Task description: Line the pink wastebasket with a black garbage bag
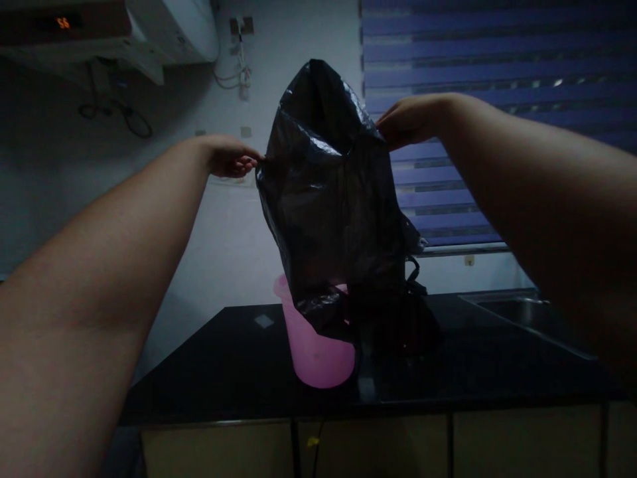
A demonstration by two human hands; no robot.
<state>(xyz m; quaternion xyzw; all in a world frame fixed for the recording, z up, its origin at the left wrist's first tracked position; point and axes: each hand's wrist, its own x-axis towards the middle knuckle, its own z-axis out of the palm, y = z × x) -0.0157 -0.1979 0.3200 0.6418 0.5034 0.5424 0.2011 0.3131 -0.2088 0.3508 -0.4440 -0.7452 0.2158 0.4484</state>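
Hanging in the middle of the frame, a black plastic bag (333, 199) is stretched between two raised hands: the left hand (229, 157) pinches its left edge with closed fingertips, and the right hand (409, 123) grips the upper right edge, fingers curled shut on the film. The bag looks thin, crinkly and very light, a soft sheet that will fold, billow and slip if held loosely; it seems best taken at the rim, as both hands do now, since the body gives nothing firm to grasp. Its top puffs upward above the hands, and whether anything is inside cannot be told, though its slack shape suggests little or nothing. The lower end drapes down to a pink plastic bin (316, 348) standing on a dark countertop (223, 372) in the lower centre, covering part of the bin's rim; the bin's inside is hidden. Just right of the bin sits a dark bundle (413, 318), too dim to identify. A sink (522, 309) lies at the right, with a blue blind (497, 66) above it at the upper right.
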